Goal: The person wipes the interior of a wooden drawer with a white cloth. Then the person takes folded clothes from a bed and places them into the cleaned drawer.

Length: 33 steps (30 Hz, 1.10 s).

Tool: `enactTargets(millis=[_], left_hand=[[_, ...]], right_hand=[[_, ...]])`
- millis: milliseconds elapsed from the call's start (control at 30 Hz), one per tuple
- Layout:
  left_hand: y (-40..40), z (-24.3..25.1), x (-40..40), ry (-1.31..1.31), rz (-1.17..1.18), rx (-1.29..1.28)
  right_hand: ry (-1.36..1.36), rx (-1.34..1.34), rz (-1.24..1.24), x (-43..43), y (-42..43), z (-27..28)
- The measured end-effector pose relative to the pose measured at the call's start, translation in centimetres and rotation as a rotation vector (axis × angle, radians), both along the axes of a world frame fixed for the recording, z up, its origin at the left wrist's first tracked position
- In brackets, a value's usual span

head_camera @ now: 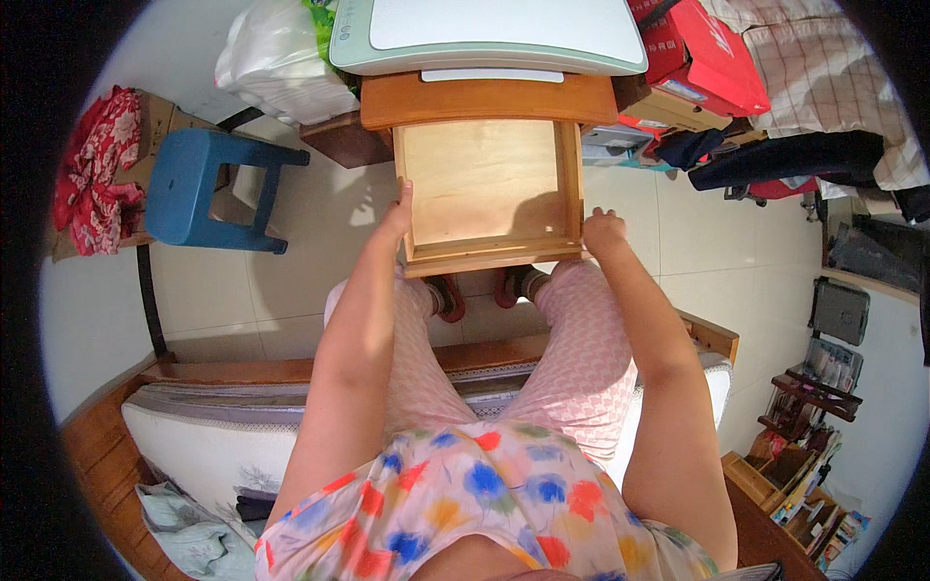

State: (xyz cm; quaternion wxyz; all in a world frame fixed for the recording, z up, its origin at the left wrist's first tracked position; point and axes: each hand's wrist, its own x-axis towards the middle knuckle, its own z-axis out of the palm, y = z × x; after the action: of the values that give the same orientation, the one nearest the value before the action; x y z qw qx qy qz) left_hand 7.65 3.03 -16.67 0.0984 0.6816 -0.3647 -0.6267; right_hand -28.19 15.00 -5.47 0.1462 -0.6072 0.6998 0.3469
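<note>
A light wooden drawer (490, 250) juts far out from the front of a brown wooden cabinet (487, 99), above my knees. Inside it I see a bare pale bottom panel, a few tiny specks and shadow at the right. My left hand (396, 216) grips the drawer's left wall near the front, its thumb along the upper edge and most other fingers hidden outside. At the front right corner, my right hand (605, 231) holds the right wall with curled fingers; its grip is partly hidden. A pale green and white printer (501, 64) rests on the cabinet top.
Left of the cabinet stand a blue plastic stool (182, 189) and a white plastic bag (283, 69). Red shoe boxes (716, 62) and draped clothes (792, 156) crowd the right. I sit on a mattress (211, 428) in a wooden bed frame (232, 372); slippered feet are below the drawer.
</note>
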Motion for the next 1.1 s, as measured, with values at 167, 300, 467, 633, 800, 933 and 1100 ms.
enactTargets(millis=[167, 300, 467, 633, 800, 933, 1100], left_hand=[[-0.2, -0.1, 0.0, -0.001, -0.02, 0.0], [0.8, 1.9, -2.9, -0.044, -0.012, -0.014], [0.3, 1.4, -2.8, -0.089, 0.007, -0.035], [0.8, 4.6, -4.8, 0.048, 0.031, -0.084], [0.9, 4.4, -1.6, 0.092, 0.125, 0.159], [0.6, 3.8, -2.0, -0.059, 0.01, 0.029], [1.1, 3.9, -1.6, 0.012, 0.042, 0.007]], right_hand=[[-0.178, 0.061, -0.087, 3.7, -0.4, -3.5], [-0.198, 0.003, -0.073, 6.0, -0.3, -4.8], [-0.469, -0.009, -0.027, 12.7, -2.3, -5.7], [-0.953, -0.162, -0.087, 18.7, -2.7, -7.4], [-1.221, -0.187, 0.04, 23.9, -2.9, -5.3], [-1.155, -0.113, -0.052, 20.3, -2.8, -7.1], [-0.838, 0.065, -0.189, 10.1, -2.7, -6.2]])
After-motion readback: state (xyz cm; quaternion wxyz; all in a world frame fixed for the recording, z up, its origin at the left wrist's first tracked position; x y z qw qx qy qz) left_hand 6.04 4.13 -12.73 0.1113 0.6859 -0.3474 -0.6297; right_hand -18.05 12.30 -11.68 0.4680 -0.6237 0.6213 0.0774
